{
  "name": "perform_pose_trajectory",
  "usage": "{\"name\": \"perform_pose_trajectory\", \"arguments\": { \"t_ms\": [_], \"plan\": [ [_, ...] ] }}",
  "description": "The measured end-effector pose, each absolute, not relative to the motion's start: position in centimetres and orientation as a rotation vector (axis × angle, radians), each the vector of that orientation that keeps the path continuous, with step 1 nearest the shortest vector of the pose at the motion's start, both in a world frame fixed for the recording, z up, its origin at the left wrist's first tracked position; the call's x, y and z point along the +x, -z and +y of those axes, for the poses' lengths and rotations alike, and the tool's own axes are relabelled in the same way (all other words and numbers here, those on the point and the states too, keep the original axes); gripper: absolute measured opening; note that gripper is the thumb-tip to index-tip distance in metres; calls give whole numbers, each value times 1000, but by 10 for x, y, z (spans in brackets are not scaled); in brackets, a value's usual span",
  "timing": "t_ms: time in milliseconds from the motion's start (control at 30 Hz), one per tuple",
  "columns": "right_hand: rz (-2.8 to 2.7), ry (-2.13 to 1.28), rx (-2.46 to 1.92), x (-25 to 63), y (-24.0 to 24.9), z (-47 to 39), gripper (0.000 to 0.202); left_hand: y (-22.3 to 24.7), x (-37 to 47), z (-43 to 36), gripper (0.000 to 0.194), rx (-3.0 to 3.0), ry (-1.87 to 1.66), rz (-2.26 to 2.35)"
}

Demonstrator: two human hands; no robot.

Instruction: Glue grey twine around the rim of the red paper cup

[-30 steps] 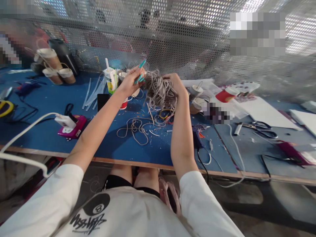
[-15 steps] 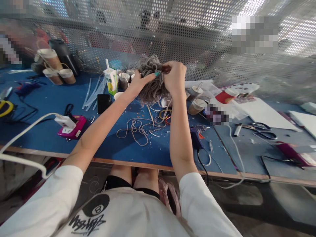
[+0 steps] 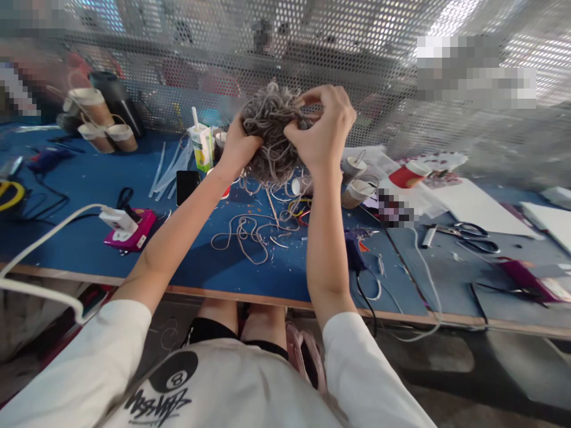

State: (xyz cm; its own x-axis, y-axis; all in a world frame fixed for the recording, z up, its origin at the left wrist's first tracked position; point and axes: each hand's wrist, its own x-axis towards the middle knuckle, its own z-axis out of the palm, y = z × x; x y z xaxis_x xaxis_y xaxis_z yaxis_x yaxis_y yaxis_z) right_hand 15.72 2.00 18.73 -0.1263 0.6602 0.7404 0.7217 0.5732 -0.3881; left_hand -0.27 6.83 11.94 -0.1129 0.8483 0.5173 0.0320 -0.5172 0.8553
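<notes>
A thick bundle of curly grey yarn (image 3: 273,134) hangs in the air above the far part of the blue table (image 3: 196,261). My left hand (image 3: 243,145) grips it from the left side, the thumb pressed into the strands and the other fingers hidden behind. On the right side my right hand (image 3: 325,122) holds strands between bent fingers and thumb. Below the bundle, a loose tangle of thin cord (image 3: 243,235) lies on the table, beside a thin stick (image 3: 272,207) and small scraps.
A drink carton (image 3: 202,148) and a phone (image 3: 188,187) are left of the yarn. Paper cups (image 3: 357,191), a glue gun (image 3: 354,249) and scissors (image 3: 477,236) lie to the right. Further left is a magenta power socket (image 3: 134,230). Perforated metal (image 3: 379,77) stands behind.
The yarn bundle has turned and risen slightly. My left thumb has moved down and left into the strands, and my right hand has shifted up and to the right.
</notes>
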Motion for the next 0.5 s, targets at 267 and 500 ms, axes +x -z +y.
{"name": "perform_pose_trajectory", "arguments": {
  "t_ms": [267,500],
  "plan": [
    [-1667,-1,-1063,186,-190,33,29,-122,-7,68,22,1380,-1588,917],
    [-1499,97,-1018,209,-190,37,27,-123,-23,73,29,1370,-1496,943]
  ]
}}
